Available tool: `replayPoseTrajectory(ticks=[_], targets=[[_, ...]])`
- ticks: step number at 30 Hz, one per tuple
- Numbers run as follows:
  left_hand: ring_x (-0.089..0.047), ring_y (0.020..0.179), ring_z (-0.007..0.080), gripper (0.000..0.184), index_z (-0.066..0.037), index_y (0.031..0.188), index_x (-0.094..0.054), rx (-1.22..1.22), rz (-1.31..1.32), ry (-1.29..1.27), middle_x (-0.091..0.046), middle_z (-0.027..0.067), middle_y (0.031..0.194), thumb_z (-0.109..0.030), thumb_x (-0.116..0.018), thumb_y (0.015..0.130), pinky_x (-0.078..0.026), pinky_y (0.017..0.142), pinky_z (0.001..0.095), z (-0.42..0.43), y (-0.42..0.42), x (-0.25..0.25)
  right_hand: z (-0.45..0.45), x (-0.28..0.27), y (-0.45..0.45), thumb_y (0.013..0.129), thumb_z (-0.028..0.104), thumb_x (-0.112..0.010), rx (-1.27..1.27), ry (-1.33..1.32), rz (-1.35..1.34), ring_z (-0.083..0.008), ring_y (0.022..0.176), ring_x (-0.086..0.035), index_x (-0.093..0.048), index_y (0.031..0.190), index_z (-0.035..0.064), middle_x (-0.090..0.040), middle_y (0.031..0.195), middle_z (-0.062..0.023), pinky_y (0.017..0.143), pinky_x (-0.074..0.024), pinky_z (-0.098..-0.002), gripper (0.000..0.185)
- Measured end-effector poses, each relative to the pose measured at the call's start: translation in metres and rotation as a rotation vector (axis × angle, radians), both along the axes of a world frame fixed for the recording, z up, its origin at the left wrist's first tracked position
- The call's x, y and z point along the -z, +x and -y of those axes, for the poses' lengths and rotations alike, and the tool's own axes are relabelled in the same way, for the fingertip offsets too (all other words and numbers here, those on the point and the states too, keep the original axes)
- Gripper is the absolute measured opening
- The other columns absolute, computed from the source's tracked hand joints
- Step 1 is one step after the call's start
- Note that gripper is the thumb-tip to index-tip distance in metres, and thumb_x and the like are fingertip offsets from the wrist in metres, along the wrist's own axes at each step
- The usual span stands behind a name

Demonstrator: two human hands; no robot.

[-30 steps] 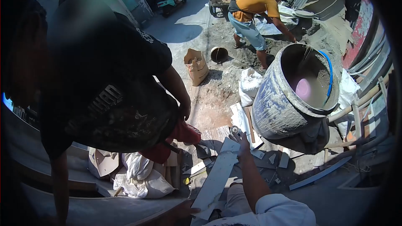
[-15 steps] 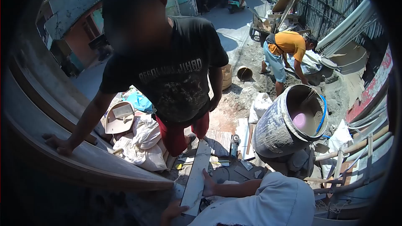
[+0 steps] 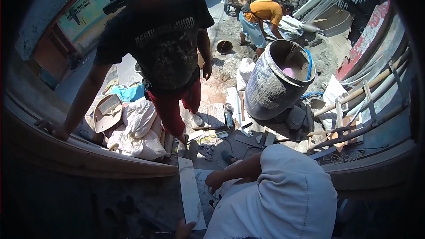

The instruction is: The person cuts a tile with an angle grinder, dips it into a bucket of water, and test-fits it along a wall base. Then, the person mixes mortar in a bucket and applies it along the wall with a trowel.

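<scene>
Dusty ground, bucket on its side, wooden board, white sack, crusted drum

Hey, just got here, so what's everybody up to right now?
The camera wearer's left hand holds the near end of a pale marbled strip. The right hand is just beside the strip; its grip is hidden. A person in a black shirt stands facing them, one hand on a ledge. Beyond a big mortar-smeared drum, a person in orange bends down.

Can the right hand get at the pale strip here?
Probably yes: the right hand is close beside the pale strip, nothing visibly blocking; the left hand holds its near end.
</scene>
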State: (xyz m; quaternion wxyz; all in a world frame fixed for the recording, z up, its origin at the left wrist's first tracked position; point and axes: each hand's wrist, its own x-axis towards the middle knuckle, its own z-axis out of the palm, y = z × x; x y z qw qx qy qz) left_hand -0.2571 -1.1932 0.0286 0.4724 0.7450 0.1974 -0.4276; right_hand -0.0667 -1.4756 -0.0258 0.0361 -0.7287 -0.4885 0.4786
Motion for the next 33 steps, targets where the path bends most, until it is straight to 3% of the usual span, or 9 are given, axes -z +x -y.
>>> replayPoseTrajectory(ticks=[2,9,17,20,24,26,29,32,33], targets=[[-0.063,0.083,0.0173,0.035,0.005,0.111,-0.061,-0.032,0.083,-0.132,-0.066,0.0097,0.094,-0.011,-0.061,0.079,-0.051,0.075,0.0326,0.000,0.015,0.017,0.027,-0.009,-0.003,0.077,0.060,-0.066,0.367,0.064,0.072,-0.0391,0.097,-0.063,-0.058,0.121,0.0005,-0.065,0.103,-0.0230,0.080,-0.0514,-0.0475,0.074],[-0.060,0.065,0.0155,0.027,0.006,0.098,-0.062,0.005,0.010,-0.222,-0.065,0.0092,0.082,-0.010,-0.060,0.077,-0.047,0.060,0.0282,0.146,0.170,-0.037,0.108,-0.128,-0.024,0.067,0.062,-0.074,0.678,0.254,0.168,-0.0365,0.100,-0.063,-0.055,0.117,0.0022,-0.064,0.105,-0.0182,0.082,-0.0506,-0.0464,0.080],[-0.052,0.047,0.0142,0.017,0.002,0.095,-0.055,-0.160,-0.306,-0.582,-0.059,0.0065,0.071,-0.013,-0.051,0.087,-0.040,0.040,0.0255,0.410,0.321,-0.097,0.268,-0.175,0.033,0.081,0.021,-0.063,1.129,0.200,0.742,-0.0340,0.093,-0.064,-0.052,0.119,-0.0088,-0.064,0.101,-0.0223,0.076,-0.0529,-0.0402,0.050],[-0.050,0.042,0.0141,0.020,-0.001,0.088,-0.056,0.067,-0.230,-0.642,-0.059,0.0084,0.066,-0.019,-0.048,0.091,-0.039,0.038,0.0266,0.505,0.364,-0.164,0.367,-0.237,0.063,0.084,0.011,-0.056,1.090,0.311,1.019,-0.0310,0.083,-0.067,-0.054,0.117,-0.0082,-0.066,0.092,-0.0205,0.067,-0.0545,-0.0385,0.038],[-0.052,0.048,0.0124,0.055,-0.006,0.088,-0.058,0.508,0.059,-0.828,-0.058,0.0060,0.066,-0.054,-0.033,0.097,-0.041,0.042,0.0251,0.600,0.425,-0.225,0.482,-0.324,0.089,0.085,0.011,-0.059,1.316,0.304,0.968,-0.0323,0.072,-0.067,-0.055,0.113,-0.0043,-0.064,0.076,-0.0207,0.065,-0.0530,-0.0406,0.032],[-0.051,0.049,0.0110,0.045,-0.005,0.088,-0.057,0.480,0.306,-0.770,-0.056,0.0048,0.065,-0.046,-0.040,0.098,-0.041,0.042,0.0254,0.635,0.462,-0.227,0.526,-0.349,0.092,0.087,0.012,-0.059,1.434,0.435,1.123,-0.0356,0.069,-0.065,-0.056,0.109,-0.0018,-0.062,0.074,-0.0220,0.063,-0.0509,-0.0434,0.026],[-0.054,0.061,0.0127,0.026,-0.001,0.087,-0.054,0.319,0.819,-0.428,-0.054,0.0056,0.070,-0.026,-0.060,0.092,-0.045,0.058,0.0270,0.696,0.528,-0.133,0.575,-0.364,0.100,0.088,0.017,-0.060,1.780,0.386,1.091,-0.0376,0.069,-0.064,-0.059,0.101,-0.0033,-0.063,0.075,-0.0222,0.063,-0.0487,-0.0437,0.024],[-0.057,0.108,0.0424,0.059,0.010,0.115,-0.050,0.347,0.800,-0.142,-0.058,0.0314,0.112,-0.039,-0.064,0.084,-0.043,0.094,0.0444,0.759,0.572,-0.021,0.631,-0.330,0.141,0.088,0.019,-0.059,1.929,0.413,1.056,-0.0406,0.076,-0.065,-0.059,0.105,-0.0064,-0.064,0.079,-0.0264,0.068,-0.0491,-0.0448,0.031],[-0.055,0.109,0.0444,0.063,0.011,0.118,-0.047,0.366,0.814,-0.041,-0.056,0.0329,0.114,-0.040,-0.063,0.084,-0.042,0.096,0.0457,0.781,0.582,0.009,0.649,-0.310,0.162,0.088,0.019,-0.059,1.948,0.331,1.066,-0.0410,0.079,-0.065,-0.058,0.107,-0.0072,-0.064,0.082,-0.0278,0.070,-0.0490,-0.0465,0.032]])
